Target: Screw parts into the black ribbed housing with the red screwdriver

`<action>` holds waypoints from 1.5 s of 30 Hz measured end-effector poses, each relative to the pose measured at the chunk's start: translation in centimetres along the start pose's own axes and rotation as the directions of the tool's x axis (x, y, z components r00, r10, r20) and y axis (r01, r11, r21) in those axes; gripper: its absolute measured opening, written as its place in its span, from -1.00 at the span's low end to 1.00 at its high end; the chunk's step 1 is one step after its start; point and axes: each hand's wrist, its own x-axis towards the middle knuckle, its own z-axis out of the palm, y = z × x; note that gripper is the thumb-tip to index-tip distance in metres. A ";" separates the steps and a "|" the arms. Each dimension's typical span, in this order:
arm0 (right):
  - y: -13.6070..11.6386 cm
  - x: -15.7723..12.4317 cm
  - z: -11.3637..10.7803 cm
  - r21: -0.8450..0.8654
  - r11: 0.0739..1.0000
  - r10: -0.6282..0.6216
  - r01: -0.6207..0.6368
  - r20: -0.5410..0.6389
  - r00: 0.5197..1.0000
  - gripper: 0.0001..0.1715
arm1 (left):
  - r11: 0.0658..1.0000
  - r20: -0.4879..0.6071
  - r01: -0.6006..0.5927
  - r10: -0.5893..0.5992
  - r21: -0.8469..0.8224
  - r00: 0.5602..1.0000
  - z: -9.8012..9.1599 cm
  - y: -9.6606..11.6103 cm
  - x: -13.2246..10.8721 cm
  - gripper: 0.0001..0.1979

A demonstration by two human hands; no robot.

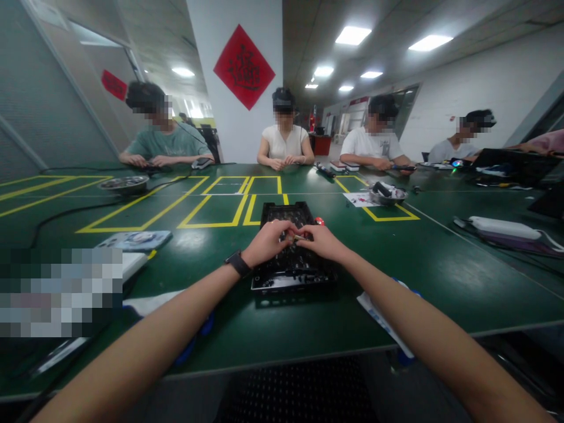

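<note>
Left hand (269, 239) and right hand (325, 239) meet over a black case (295, 282)

The case lies straight ahead at 12 o'clock on the green table (432, 264), its front edge closer to the wearer than the hands; its long axis seems to run from 6 to 12. From its centre, the left hand is at 10 o'clock and the right at 2, neither clearly nearer. Both are narrow and curled, fingertips together about a small pale piece (300, 237); which one grips it, I cannot tell. The watch (238, 263) above the left hand shows no readable brand. A red round thing (319, 221) sits just past the right hand. Farther off, at 1 o'clock, a metal bowl (390, 201) stands by a sheet (362, 200) with print too small to read. Behind a seated co-worker (285, 141) at 12, a red diamond poster (244, 66) bears dark, merged Chinese characters I cannot read surely.
</note>
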 end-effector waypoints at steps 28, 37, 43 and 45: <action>-3.4 -0.9 -1.8 0.228 0.952 -0.280 0.206 0.366 0.887 -0.69 | 0.758 -0.194 0.651 -0.645 -0.041 0.739 1.2 -7.8 -0.3 -0.58; -3.6 -0.9 -1.7 0.187 0.958 -0.274 0.216 0.386 0.881 -0.72 | 0.751 -0.181 0.658 -0.640 0.061 0.747 1.0 -6.9 -0.1 -0.60; -2.7 -0.9 -1.5 0.176 0.965 -0.248 0.193 0.381 0.891 -0.74 | 0.760 -0.178 0.650 -0.641 -0.006 0.747 1.2 -7.6 -0.1 -0.54; -2.6 -0.8 -1.4 0.157 0.963 -0.264 0.220 0.372 0.890 -0.74 | 0.784 -0.130 0.620 -0.618 -0.030 0.776 1.2 -7.7 -0.4 -0.50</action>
